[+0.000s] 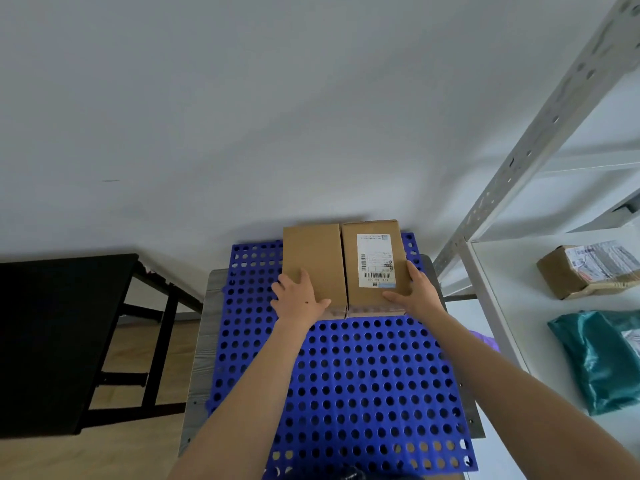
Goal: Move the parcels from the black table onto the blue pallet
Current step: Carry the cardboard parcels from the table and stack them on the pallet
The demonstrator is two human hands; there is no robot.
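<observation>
Two brown cardboard parcels stand side by side at the far end of the blue perforated pallet [346,375], against the wall. The left parcel [313,258] is plain. The right parcel [375,261] carries a white shipping label. My left hand [299,297] lies flat with spread fingers on the near left corner of the plain parcel. My right hand [417,292] presses the near right side of the labelled parcel, fingers straight. The black table [52,334] stands to the left with nothing visible on its top.
The pallet lies on a grey wooden board [202,358]. A white metal shelf rack [519,168] rises at the right; its shelf holds a taped cardboard box [585,271] and a teal plastic mailer bag [602,358]. Wooden floor shows under the table.
</observation>
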